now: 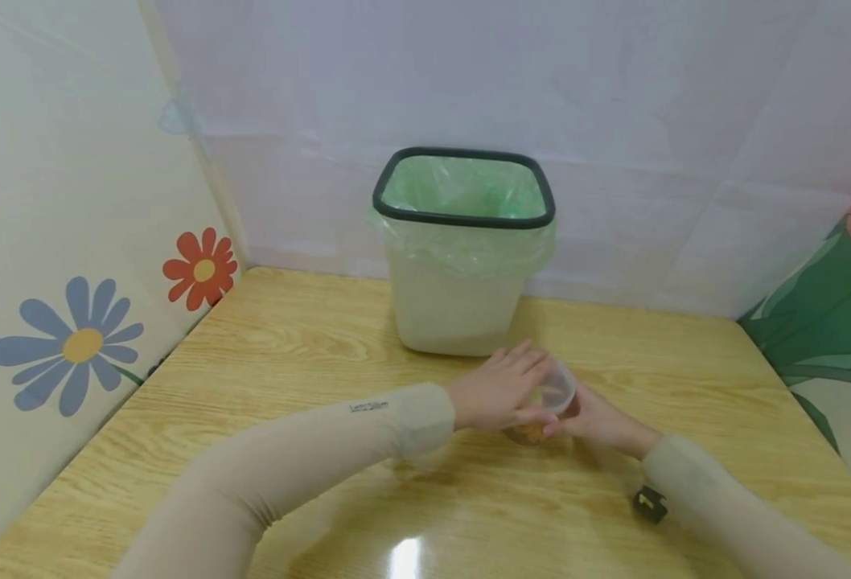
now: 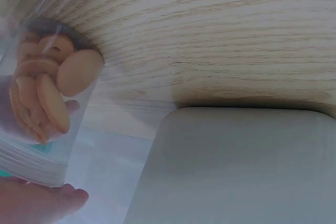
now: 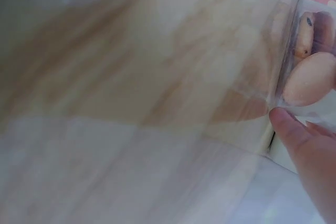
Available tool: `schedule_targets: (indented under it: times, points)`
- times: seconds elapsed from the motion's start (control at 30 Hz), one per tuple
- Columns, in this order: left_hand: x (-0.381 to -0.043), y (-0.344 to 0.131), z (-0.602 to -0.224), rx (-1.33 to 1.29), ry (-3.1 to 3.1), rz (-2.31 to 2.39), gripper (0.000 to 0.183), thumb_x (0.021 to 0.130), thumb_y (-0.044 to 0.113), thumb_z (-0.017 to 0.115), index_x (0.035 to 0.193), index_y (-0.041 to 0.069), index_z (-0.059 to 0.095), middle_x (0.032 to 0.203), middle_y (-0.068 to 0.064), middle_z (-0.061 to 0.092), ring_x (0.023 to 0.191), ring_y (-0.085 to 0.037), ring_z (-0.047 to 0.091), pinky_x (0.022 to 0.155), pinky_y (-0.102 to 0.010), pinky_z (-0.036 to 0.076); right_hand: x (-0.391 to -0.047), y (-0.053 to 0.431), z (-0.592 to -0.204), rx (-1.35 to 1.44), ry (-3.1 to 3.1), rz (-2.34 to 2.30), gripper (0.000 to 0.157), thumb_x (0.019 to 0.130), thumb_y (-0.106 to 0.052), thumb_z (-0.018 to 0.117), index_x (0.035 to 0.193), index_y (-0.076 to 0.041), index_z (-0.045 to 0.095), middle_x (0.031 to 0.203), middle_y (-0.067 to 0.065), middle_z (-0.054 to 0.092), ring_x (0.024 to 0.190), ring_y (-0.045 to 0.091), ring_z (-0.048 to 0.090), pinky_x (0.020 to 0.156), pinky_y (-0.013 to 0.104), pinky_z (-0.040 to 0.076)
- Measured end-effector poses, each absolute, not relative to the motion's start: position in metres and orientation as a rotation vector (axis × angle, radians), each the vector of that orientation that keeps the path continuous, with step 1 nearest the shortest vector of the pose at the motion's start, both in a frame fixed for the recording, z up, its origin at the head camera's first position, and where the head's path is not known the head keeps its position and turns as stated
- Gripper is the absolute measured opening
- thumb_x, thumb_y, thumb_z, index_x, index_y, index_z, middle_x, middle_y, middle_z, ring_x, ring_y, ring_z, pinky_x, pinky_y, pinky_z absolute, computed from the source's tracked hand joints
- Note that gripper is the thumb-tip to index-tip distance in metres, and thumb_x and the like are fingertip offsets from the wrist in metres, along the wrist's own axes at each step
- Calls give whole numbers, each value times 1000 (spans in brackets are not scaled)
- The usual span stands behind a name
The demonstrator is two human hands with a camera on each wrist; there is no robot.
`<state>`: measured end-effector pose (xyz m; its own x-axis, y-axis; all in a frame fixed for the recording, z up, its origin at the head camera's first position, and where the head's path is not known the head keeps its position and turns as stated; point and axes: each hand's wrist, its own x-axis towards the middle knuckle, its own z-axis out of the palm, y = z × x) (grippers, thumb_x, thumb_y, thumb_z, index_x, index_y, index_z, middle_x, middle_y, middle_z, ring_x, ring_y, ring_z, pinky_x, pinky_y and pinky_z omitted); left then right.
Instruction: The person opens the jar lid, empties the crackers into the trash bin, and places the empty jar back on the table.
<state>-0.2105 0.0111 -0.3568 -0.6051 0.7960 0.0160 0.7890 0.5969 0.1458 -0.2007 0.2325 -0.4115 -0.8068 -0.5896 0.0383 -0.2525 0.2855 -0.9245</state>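
Observation:
A clear plastic jar holds several round, flat, tan biscuits, and its round whitish top shows between the hands. From the right side, my right hand grips the jar, its thumb near the front. My left hand reaches over from the left, fingers and thumb spread about the upper part of the jar and covering much of it. In the left wrist view, the left fingers lie close by the ridged upper end. A right-hand finger presses near the jar's lower edge in the right wrist view.
A pale waste bin with a dark rim and green liner stands just behind the hands, against the white backdrop. All this is on a wood-grain table. A small black piece shows beside the right sleeve.

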Motion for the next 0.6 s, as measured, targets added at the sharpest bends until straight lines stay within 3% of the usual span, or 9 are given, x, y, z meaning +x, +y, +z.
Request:
schedule_targets:
  times: [0.3,0.6]
  points:
    - [-220,20,-356,1525,2739,54,73,100,55,50,157,14,30,165,-11,27,152,-32,27,124,-46,26,-200,234,-410,-806,2266,-1484,90,87,-5,75,149,18,14,134,40,46,109,-2,58,95,18,51]
    - [-229,26,-358,1606,2745,63,71,100,55,52,152,8,39,159,-11,37,148,-24,33,127,-37,20,-204,236,-409,-817,2284,-1441,86,87,-6,75,149,15,19,131,34,51,104,-1,59,92,20,52]
